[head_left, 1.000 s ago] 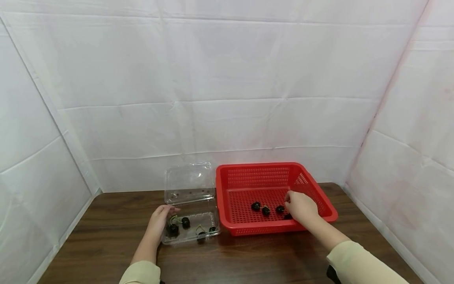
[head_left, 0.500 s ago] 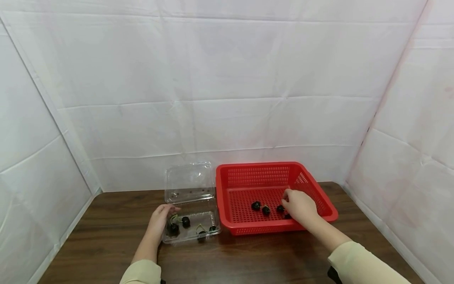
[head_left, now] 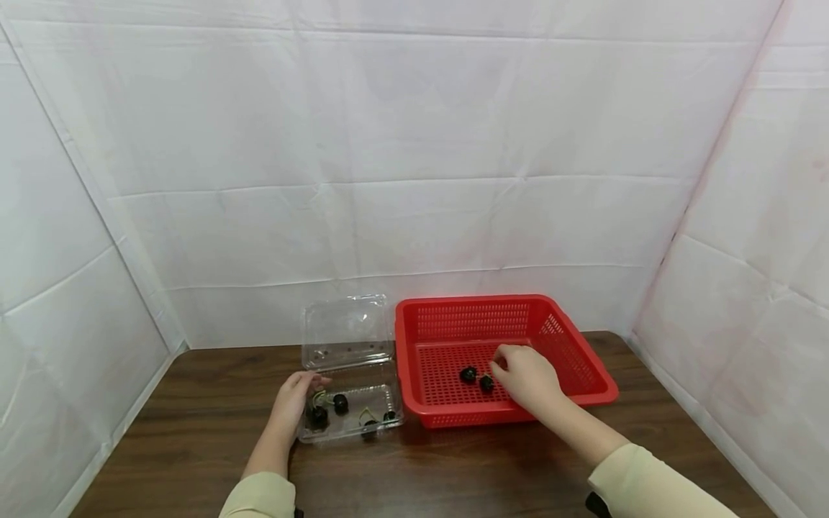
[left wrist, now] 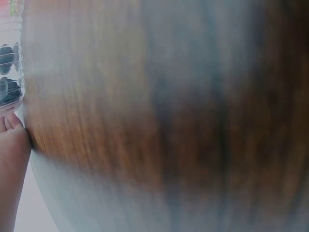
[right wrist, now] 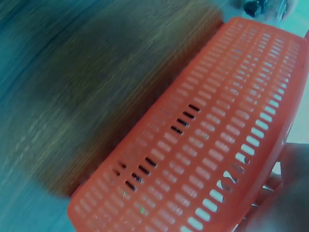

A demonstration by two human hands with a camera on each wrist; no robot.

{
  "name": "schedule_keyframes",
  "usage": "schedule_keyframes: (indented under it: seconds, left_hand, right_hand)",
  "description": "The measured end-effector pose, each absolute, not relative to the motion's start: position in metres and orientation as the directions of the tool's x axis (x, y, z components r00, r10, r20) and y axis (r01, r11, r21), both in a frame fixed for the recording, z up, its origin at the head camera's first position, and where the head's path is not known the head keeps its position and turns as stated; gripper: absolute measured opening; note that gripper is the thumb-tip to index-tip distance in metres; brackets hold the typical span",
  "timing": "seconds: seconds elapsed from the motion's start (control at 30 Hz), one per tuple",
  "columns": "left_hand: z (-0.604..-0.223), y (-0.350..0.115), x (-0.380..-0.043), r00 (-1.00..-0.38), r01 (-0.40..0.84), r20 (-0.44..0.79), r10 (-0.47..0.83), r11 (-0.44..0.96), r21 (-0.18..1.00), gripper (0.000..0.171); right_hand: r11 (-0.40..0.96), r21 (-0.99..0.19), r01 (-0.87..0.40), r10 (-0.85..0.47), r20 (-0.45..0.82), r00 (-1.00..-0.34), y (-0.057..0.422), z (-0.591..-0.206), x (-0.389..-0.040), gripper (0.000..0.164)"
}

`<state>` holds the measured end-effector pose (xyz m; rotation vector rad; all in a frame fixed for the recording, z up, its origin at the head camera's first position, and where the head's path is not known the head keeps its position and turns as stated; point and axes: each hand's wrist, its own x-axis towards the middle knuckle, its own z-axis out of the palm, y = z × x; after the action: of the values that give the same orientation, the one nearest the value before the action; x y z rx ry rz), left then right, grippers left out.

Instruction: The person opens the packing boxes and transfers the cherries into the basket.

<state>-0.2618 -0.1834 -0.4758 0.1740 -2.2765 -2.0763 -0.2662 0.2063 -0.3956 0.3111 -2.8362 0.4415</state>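
My left hand (head_left: 294, 394) grips the left wall of an open clear plastic clamshell container (head_left: 350, 434), some fingers reaching over the rim. Inside lie several dark cherries (head_left: 340, 404) with green stems. In the left wrist view, the fingers (left wrist: 10, 121) are at the container's edge. My right hand (head_left: 527, 378) is inside a red slotted basket (head_left: 453, 419), its fingers curled and fingertips close together beside a pair of dark cherries (head_left: 468, 374). I cannot tell whether they pinch a stem. Dark patches show through the basket's slots in the right wrist view.
The container's raised lid (head_left: 346, 331) leans back near the white cloth wall (head_left: 401, 216). Basket and container stand side by side on a dark wood table (head_left: 363, 482). White cloth also encloses the left and right sides.
My right hand has moved left inside the basket, and the two cherries that showed beside it are now hidden. The left hand and container have stayed in place.
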Motion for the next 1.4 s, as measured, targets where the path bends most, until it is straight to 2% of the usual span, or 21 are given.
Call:
schedule_keyframes:
  seconds: [0.4, 0.9, 1.13, 1.4]
  left_hand:
    - [-0.476, -0.184, -0.262, -0.991, -0.056, -0.043, -0.126, 0.102, 0.993, 0.039]
    - [-0.477, -0.185, -0.260, -0.990, -0.057, -0.042, -0.133, 0.112, 0.992, 0.038]
    - [-0.477, -0.186, -0.260, -0.990, -0.057, -0.041, -0.135, 0.115, 0.992, 0.037]
    - [-0.477, -0.184, -0.266, -0.991, -0.037, -0.022, -0.134, 0.109, 0.993, 0.037]
  right_hand:
    - [0.882, -0.268, -0.389, -0.263, 0.405, -0.876, 0.172, -0.396, -0.259, 0.008]
    - [0.831, -0.265, -0.489, -0.363, 0.408, -0.838, 0.124, -0.394, -0.254, 0.014]
    - [0.785, -0.225, -0.577, -0.446, 0.440, -0.779, 0.103, -0.394, -0.249, 0.012]
    - [0.727, -0.160, -0.667, -0.511, 0.523, -0.682, 0.081, -0.397, -0.253, 0.009]
